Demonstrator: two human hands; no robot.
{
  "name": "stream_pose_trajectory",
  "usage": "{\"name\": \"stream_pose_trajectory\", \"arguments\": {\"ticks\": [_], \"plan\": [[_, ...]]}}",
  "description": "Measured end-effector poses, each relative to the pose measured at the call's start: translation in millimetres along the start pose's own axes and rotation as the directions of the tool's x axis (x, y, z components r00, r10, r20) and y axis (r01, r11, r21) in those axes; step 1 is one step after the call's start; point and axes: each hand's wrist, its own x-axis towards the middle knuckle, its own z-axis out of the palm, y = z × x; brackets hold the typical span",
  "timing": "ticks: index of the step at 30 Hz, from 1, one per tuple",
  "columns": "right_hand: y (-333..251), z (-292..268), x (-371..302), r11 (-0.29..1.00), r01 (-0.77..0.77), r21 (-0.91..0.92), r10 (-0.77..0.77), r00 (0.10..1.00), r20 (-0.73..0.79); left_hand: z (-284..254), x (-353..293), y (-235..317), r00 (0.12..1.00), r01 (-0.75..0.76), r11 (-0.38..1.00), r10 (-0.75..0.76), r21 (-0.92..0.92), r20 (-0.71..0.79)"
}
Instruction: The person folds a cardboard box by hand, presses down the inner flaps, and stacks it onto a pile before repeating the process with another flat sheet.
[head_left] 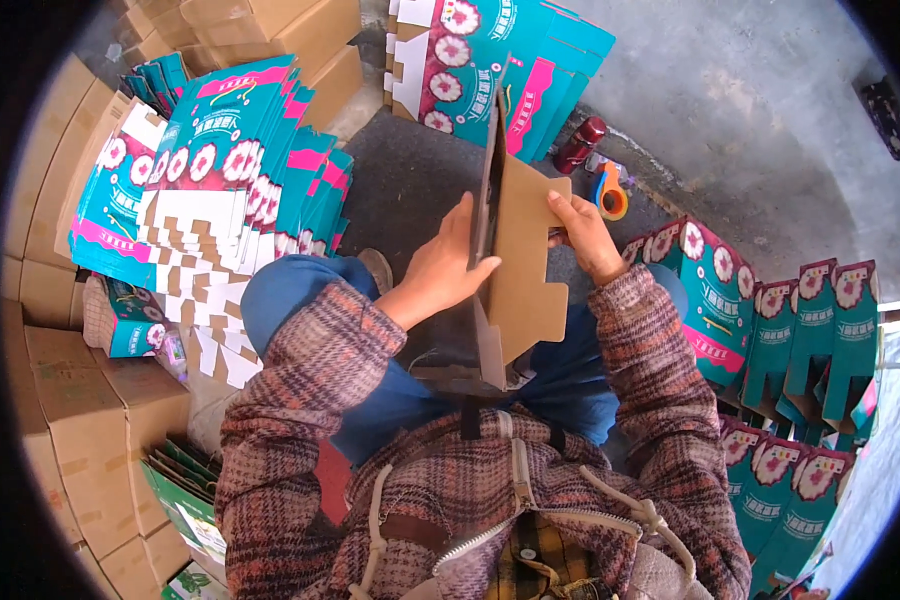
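- Carton [528,262] of thin cardboard, partly opened, plain brown on the visible inner face: held up over the blue-trousered legs [575,395], between the bare left hand [432,278] and the bare right hand [587,238].
- Ran lengthwise away from the plaid jacket [300,350], with the near end low between the knees and the far end pointing forward, only slightly off straight ahead.
- Showed a dark, narrow left panel [491,185] almost edge-on, and a broad brown right panel [535,225] turned toward the camera, with tabs along the right border.
- Lay immediately right of the left fingers: spread in a wide V there, with the thumb across the panel's edge and the rest along the outer side; could not tell whether clamped.
- Lay left of the right fingers: clamped on the far right corner of the brown panel, thumb on the near face, the others curled behind and partly hidden.
- Left no nearer hand to choose, with both at the carton from opposite sides.
- Stood just beyond the right hand: orange-and-blue tape roll [615,185] and shiny red cylindrical bottle [578,145].
- Flanked farther out by flat teal-and-pink printed cardboard stacks [220,130] on the left and upright teal printed boxes [715,285] on the right.
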Motion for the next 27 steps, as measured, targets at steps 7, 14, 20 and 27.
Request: {"name": "stream_pose_trajectory", "arguments": {"ticks": [7, 14, 20, 27], "plan": [[-3, -82, 28, 0.979, 0.0, -0.205, -0.047, 0.974, -0.224, -7, 2, 7, 0.997, 0.052, 0.999, -0.052, 0.004, 0.058], [30, -131, 69, 0.649, -0.084, -0.756, -0.412, 0.796, -0.443, -8, -15, 7, 0.962, -0.135, 0.977, 0.089, 0.167, 0.257], [15, -111, 61, 0.698, 0.003, -0.716, -0.464, 0.764, -0.449, -11, -10, 16, 0.923, -0.216, 0.944, 0.114, 0.251, 0.369], [18, -108, 60, 0.694, 0.109, -0.712, -0.491, 0.794, -0.358, -12, -9, 10, 0.905, -0.383, 0.874, 0.29, 0.3, 0.31]]}}
